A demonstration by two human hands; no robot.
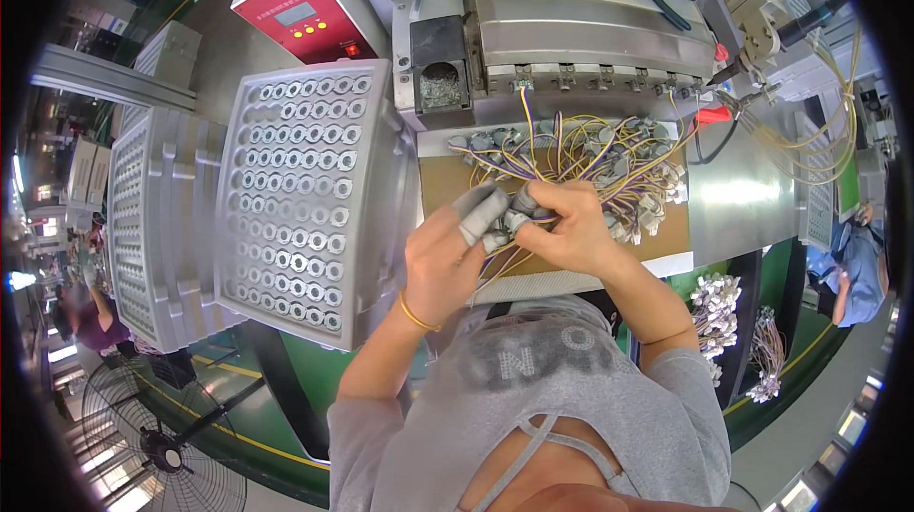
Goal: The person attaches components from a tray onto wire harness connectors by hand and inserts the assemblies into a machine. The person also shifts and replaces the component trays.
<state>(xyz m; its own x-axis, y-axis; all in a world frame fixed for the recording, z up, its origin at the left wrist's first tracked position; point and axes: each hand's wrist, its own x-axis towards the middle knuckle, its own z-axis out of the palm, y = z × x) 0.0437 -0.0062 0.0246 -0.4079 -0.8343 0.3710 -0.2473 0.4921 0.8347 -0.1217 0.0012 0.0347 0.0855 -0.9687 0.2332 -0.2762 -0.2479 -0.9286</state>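
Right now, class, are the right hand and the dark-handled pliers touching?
Apart: the head view shows the wire bundle and metal fixture between the right hand and dark-handled pliers.

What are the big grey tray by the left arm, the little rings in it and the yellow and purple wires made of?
The grey tray looks like matte moulded plastic: its edges are smoothly rounded. The little rings look like metal, maybe steel, being silvery and shiny. The wires seem coated in bendy plastic, as they're colourful and curvy; their insides don't show.
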